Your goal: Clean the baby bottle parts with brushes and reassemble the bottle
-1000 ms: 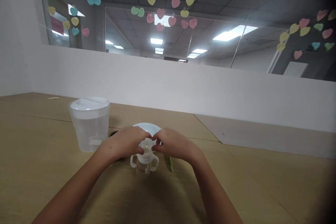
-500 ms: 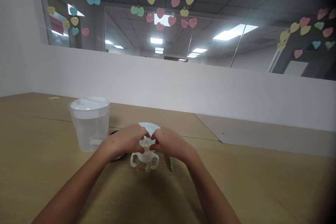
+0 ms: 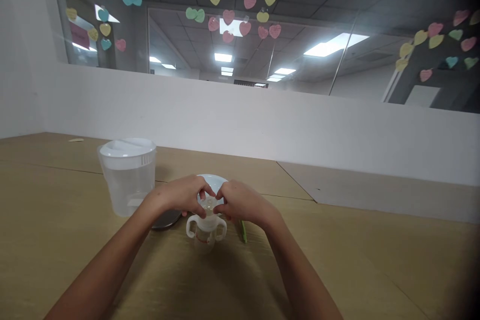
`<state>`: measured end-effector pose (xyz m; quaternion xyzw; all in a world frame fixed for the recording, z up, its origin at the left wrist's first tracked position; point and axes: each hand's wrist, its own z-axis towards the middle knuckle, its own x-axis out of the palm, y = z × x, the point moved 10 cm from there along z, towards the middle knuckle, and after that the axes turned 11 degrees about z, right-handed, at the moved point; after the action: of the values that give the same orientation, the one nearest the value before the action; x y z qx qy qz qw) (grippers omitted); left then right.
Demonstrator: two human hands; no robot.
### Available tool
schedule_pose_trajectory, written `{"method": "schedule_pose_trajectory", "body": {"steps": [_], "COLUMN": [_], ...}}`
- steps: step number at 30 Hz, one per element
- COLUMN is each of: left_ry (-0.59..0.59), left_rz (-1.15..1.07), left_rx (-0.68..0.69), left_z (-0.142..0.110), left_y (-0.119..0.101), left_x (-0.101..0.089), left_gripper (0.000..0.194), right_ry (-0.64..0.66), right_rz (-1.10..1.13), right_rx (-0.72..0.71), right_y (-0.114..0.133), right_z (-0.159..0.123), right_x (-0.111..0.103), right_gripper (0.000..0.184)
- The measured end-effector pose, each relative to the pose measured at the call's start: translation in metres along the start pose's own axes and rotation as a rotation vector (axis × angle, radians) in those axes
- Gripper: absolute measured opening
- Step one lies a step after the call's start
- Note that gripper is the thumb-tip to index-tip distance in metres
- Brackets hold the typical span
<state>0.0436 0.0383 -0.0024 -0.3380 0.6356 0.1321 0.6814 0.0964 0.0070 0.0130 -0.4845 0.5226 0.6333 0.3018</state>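
Observation:
A small clear baby bottle (image 3: pixel 205 238) with a white collar and two white side handles stands upright on the table in front of me. My left hand (image 3: pixel 187 195) curls around the bottle's clear top from the left, thumb and fingers bent. From the right, my right hand (image 3: pixel 240 202) grips the same top, its fingertips close to those of the left. The teat-like tip shows between both thumbs. My hands hide part of the white plate (image 3: pixel 212 180) behind the bottle. A dark round flat thing (image 3: pixel 167 220) lies partly under my left wrist.
A translucent pitcher (image 3: pixel 131 180) with a white lid stands at the left. A thin green thing (image 3: pixel 244 232) lies right of the bottle, partly hidden by my right hand. A white wall (image 3: pixel 225 115) with a window above it bounds the table's far side.
My left hand has shifted slightly at the bottle's top, and a fingertip now shows below it. More of the dark round thing is visible. The bottle stays in place.

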Motion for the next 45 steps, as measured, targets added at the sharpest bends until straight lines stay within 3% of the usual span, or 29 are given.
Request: {"method": "schedule_pose_trajectory", "body": {"steps": [3,6,9,13,16,21,31,45], "left_ry": [-0.074,-0.109,-0.217,-0.478,-0.536,-0.594,-0.685,-0.677], "left_rz": [0.075,0.054,-0.010,-0.117,-0.140,-0.226,-0.424,-0.375], "left_rx": [0.053,0.076,0.048,0.047,0.054,0.015,0.027,0.035], "left_z": [-0.003,-0.010,-0.016,-0.023,-0.021,-0.015,-0.016,-0.015], "left_y": [-0.003,0.007,0.026,0.043,0.043,0.044,0.049,0.051], "left_x": [-0.008,-0.004,0.010,0.032,0.054,0.070,0.077,0.078], "left_gripper": [0.047,0.058,0.070,0.057,0.052,0.043,0.044,0.044], "right_ry": [-0.012,-0.053,-0.085,-0.100,-0.128,-0.082,0.069,0.107], "right_rz": [-0.067,-0.141,-0.158,-0.108,-0.065,0.000,0.032,0.175], "right_rx": [0.007,-0.025,-0.067,-0.085,-0.094,-0.141,-0.296,-0.267], "right_y": [0.000,0.002,0.004,0.006,0.009,0.012,0.016,0.007], "right_z": [-0.001,-0.001,-0.002,-0.002,-0.001,0.003,0.011,0.018], "right_x": [-0.001,-0.004,-0.006,-0.007,-0.007,0.003,0.014,0.011], "right_gripper": [0.012,0.024,0.030,0.029,0.039,0.057,0.046,0.048]}}
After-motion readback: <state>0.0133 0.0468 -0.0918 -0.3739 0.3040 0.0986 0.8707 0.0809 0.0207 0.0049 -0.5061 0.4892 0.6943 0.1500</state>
